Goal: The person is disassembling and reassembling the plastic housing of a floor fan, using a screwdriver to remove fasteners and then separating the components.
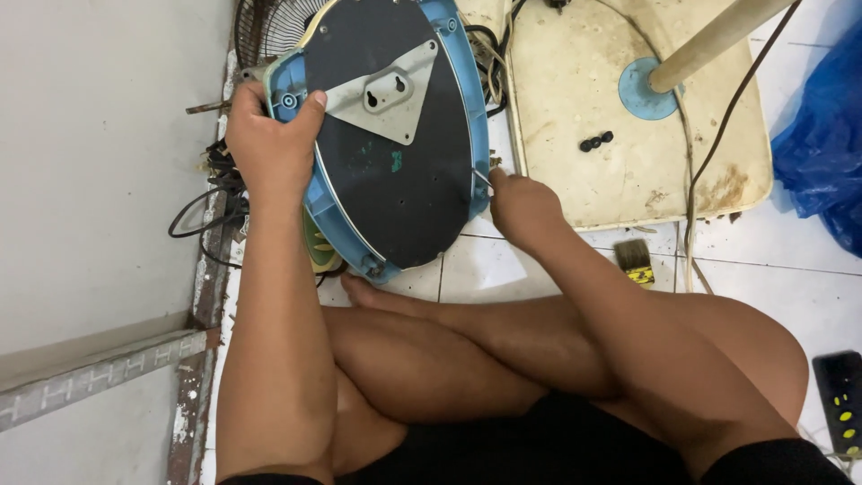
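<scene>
Fan base [395,144], blue-rimmed with a dark underside plate, tipped up on its edge on the white tiled floor [790,242], just beyond the crossed legs and leaning toward the far left. Gripped at its left rim by the left hand [269,144], fingers curled round the blue edge and thumb pressed onto the face beside a grey triangular bracket [386,90] with a keyhole slot. Right hand [521,207] closed at the right rim, pinching what looks like a thin metal tool [482,177], probably a screwdriver, its tip meeting the blue rim; too small to name for certain. Behind the base, part of a wire fan guard [269,27] and a tangle of black cable [202,216] along the wall. To the right, a stained cream-coloured fan base [628,189] lying flat, with a blue collar [648,90] and a pale pole [709,40] rising from it, two small black parts [595,141] resting on top. Near its front edge, a small paintbrush [636,260] on the tiles; a blue plastic bag [826,153] at far right, a dark device with yellow marks [842,404] at near right. Judged from this: best done with the left hand bracing the rim firmly so the tilted base cannot rock, the tool kept square to the screw or seam, pressure steady and straight rather than sideways, fingers clear of the tip, loosened parts set aside with the other small pieces.
</scene>
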